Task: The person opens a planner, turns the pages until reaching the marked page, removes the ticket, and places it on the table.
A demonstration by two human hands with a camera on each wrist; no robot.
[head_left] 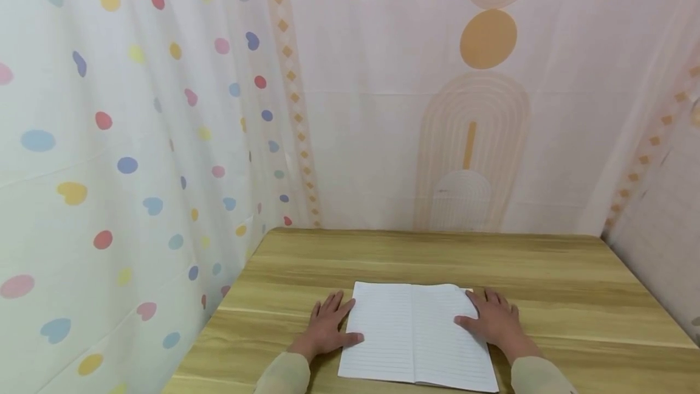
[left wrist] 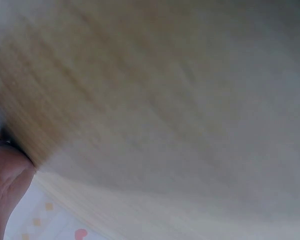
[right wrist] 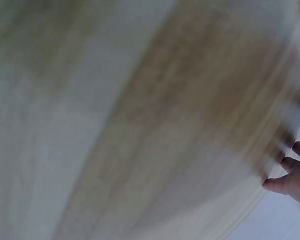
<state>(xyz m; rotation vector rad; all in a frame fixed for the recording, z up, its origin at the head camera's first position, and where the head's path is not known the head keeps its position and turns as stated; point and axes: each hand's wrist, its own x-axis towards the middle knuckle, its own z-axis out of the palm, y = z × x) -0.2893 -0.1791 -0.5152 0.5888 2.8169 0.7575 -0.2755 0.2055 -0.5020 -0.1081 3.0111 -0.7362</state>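
Note:
An open notebook (head_left: pixel 383 333) with lined white pages lies flat on the wooden table, its centre fold running toward the person. My left hand (head_left: pixel 328 327) rests beside its left edge, fingers spread, with the thumb over the left page. On the other side my right hand (head_left: pixel 494 321) lies at the right edge, its thumb reaching over the right page and its other fingers on the table. The right page's top corner curls slightly. In the left wrist view only part of the left hand (left wrist: pixel 9 182) shows; the right wrist view catches fingertips (right wrist: pixel 277 185) on the tabletop.
The wood-grained table (head_left: pixel 437 254) reaches back to a pale curtain (head_left: pixel 361 138) with arch and diamond prints. Along the left side hangs a white curtain with coloured dots (head_left: pixel 131 108). Another pale curtain (head_left: pixel 667 224) borders the right edge.

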